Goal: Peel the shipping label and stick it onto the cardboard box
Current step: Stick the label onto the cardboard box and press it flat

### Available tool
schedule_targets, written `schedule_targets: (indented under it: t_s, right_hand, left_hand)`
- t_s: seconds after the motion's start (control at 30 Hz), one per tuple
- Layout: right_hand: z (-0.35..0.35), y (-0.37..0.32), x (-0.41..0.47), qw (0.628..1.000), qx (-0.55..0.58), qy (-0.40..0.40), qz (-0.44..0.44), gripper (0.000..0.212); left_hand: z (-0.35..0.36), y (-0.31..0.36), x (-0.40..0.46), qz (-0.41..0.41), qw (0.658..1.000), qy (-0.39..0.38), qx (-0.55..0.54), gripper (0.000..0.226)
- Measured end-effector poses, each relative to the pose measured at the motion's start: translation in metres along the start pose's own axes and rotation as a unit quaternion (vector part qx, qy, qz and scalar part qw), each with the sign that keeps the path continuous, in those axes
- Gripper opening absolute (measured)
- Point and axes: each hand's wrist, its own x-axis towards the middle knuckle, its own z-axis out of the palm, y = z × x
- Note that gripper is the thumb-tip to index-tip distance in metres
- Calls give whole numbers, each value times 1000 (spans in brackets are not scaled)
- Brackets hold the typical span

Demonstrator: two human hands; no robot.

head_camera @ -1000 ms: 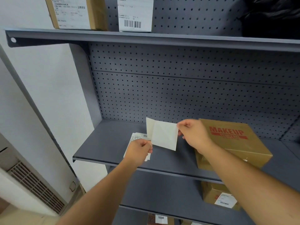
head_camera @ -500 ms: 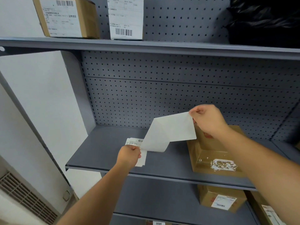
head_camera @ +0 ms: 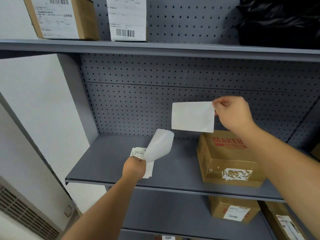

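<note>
Head view shows your right hand raised before the pegboard, its grip pinching the upper right corner of the peeled shipping label, blank side toward you. That label hangs free just above the cardboard box, not touching it. Your left hand sits lower, well apart, its grip closed on the curled backing sheet and a small stack of printed labels over the grey shelf. Torn label residue marks the box's near face.
</note>
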Motion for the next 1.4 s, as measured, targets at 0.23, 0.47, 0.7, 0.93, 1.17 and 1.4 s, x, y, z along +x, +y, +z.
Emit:
schedule_targets:
  t_s: [0.23, 0.47, 0.7, 0.93, 1.17, 1.4]
  right_hand:
    - [-1, 5, -3, 999, 43, 4, 26, 20]
    - [6, 15, -11, 998, 47, -9, 31, 21]
    - [11, 18, -22, 999, 38, -12, 25, 21]
    - [15, 20, -37, 999, 26, 0, -20, 19]
    - [19, 19, -72, 981, -24, -54, -183, 11]
    - [26, 32, -90, 949, -68, -174, -256, 20]
  left_hand:
    - [3, 3, 0, 68, 980, 9, 189, 23]
    - [10, 13, -2, 96, 950, 11, 298, 26]
    - [11, 27, -15, 180, 946, 75, 260, 18]
    - [39, 92, -55, 176, 971, -61, -147, 21]
    - [54, 142, -67, 32, 896, -199, -395, 50]
    - [65, 145, -67, 51, 925, -183, -329, 20]
